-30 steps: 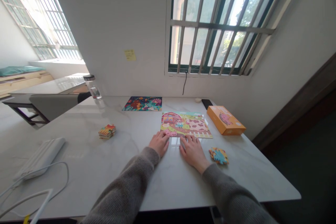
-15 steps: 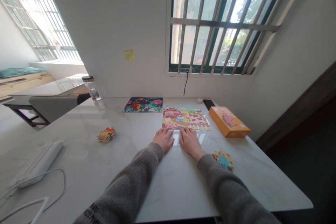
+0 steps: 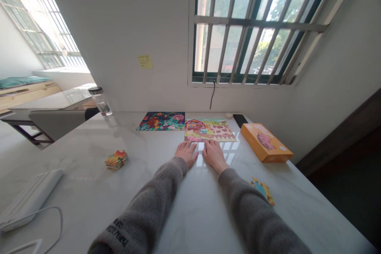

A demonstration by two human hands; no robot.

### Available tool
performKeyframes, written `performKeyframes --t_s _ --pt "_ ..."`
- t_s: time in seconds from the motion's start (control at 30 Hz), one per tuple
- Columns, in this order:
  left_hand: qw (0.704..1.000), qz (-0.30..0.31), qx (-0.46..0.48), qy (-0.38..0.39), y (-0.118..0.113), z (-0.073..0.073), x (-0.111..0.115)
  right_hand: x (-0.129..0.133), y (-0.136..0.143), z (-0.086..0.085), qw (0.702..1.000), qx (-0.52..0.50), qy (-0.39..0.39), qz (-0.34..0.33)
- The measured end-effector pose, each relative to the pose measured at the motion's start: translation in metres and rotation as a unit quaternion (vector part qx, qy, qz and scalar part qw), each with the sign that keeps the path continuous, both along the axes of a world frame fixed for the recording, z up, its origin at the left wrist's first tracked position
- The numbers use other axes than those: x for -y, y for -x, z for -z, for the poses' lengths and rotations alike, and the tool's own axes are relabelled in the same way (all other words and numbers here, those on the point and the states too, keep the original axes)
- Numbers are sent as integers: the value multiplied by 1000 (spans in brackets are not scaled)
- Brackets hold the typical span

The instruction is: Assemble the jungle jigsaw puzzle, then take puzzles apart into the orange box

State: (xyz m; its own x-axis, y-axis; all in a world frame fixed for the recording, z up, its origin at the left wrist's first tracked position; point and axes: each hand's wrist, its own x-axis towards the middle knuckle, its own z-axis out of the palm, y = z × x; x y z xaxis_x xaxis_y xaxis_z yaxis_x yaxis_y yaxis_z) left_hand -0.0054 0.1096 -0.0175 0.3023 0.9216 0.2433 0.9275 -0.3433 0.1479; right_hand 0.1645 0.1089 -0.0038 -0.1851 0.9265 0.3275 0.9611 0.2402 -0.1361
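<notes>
A farm picture (image 3: 218, 130) with a red barn and a spotted cow lies flat on the white table. At its near edge, my left hand (image 3: 187, 153) rests with fingers stretched forward, the tips touching or just short of the left part of that edge. Beside it my right hand (image 3: 213, 154) lies palm down, fingers out, near the middle of the same edge. Neither hand holds anything. A dark animal picture (image 3: 162, 121) sits to the left of the farm picture, close to its corner.
Stacked puzzle pieces (image 3: 116, 159) lie to the left; more pieces (image 3: 262, 189) are partly hidden by my right forearm. An orange box (image 3: 266, 143) stands at right, with a black phone (image 3: 239, 120) behind. A bottle (image 3: 101, 101) and white power strip (image 3: 31, 198) are leftward.
The farm picture has slid away from me toward the wall, and both hands have moved forward with it. The view has shifted slightly.
</notes>
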Motion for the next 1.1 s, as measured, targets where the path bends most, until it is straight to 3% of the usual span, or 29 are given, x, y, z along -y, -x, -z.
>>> performKeyframes --t_s 0.73,1.1 --pt "999 -35 3 25 -4 0 -70 -72 12 3 999 -25 8 29" --pt "998 -51 -2 24 -7 2 -89 -92 14 5 999 -27 -2 32"
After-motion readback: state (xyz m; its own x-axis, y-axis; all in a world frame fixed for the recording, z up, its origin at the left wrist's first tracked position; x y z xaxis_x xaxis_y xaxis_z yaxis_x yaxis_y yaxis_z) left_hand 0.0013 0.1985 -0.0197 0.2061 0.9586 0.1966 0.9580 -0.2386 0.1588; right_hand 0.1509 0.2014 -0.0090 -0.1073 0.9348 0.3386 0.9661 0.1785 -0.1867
